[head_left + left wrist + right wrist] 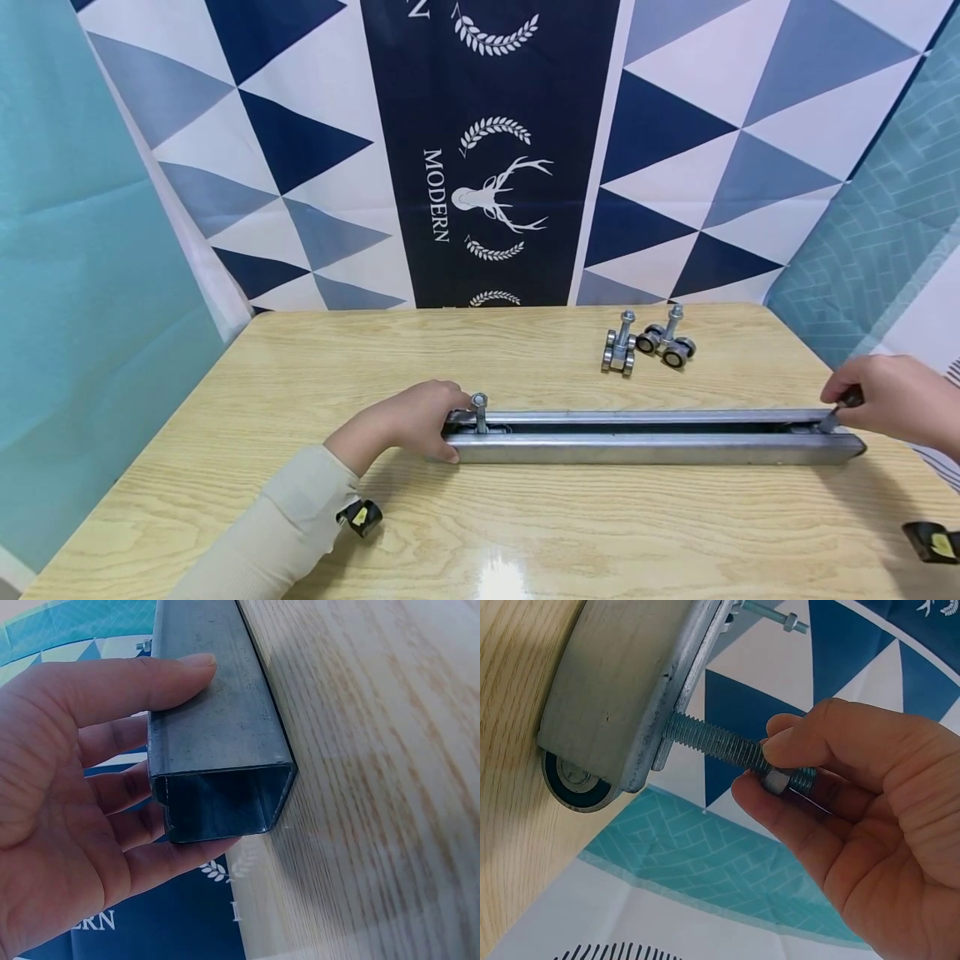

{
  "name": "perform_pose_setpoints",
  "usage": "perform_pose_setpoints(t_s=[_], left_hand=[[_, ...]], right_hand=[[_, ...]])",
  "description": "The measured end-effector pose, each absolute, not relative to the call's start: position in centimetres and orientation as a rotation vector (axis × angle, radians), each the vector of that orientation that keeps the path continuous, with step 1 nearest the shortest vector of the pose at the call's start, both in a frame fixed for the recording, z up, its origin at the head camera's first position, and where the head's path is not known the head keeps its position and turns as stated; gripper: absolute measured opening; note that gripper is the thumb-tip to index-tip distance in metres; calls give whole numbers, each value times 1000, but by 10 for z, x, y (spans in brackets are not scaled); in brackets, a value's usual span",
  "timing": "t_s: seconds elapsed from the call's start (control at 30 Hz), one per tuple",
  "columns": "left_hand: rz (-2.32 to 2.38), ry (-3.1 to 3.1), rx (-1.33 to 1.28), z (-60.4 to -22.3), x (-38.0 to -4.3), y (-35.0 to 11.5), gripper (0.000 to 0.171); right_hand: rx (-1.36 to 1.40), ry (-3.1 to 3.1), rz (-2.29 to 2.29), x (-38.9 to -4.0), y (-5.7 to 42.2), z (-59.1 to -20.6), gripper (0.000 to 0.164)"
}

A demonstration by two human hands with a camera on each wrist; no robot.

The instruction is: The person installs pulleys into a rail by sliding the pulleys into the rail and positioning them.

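Observation:
A galvanized steel channel (652, 450) lies crosswise on the table, its slot upward. My left hand (420, 417) grips its left end, thumb on the near wall and fingers around the far side; in the left wrist view that end (225, 802) is an open square mouth. Close to this hand, a roller trolley's bolt (480, 410) stands up out of the slot. At the right end, my right hand (896, 400) pinches the threaded bolt (712, 742) of another trolley at its nut (775, 781). One wheel (577, 780) of that trolley sticks out of the channel's end; the rest is hidden inside.
Two more roller trolleys, one upright-looking (618, 346) and one beside it (667, 340), sit behind the channel on the wooden table (300, 358). A patterned cloth (495, 275) hangs along the table's back edge.

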State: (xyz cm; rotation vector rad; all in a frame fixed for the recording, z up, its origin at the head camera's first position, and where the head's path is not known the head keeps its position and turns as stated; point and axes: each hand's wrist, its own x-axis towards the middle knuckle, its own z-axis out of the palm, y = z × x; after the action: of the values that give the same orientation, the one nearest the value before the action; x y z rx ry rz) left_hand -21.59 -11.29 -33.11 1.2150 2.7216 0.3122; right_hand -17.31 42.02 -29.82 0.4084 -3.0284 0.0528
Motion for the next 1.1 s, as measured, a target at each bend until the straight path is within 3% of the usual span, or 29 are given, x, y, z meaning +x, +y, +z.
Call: perform_pose_setpoints(t_s=[1.1], left_hand=[[322, 2726, 1213, -332, -215, -113, 60]], right_hand=[[579, -2970, 105, -175, 396, -299, 17]])
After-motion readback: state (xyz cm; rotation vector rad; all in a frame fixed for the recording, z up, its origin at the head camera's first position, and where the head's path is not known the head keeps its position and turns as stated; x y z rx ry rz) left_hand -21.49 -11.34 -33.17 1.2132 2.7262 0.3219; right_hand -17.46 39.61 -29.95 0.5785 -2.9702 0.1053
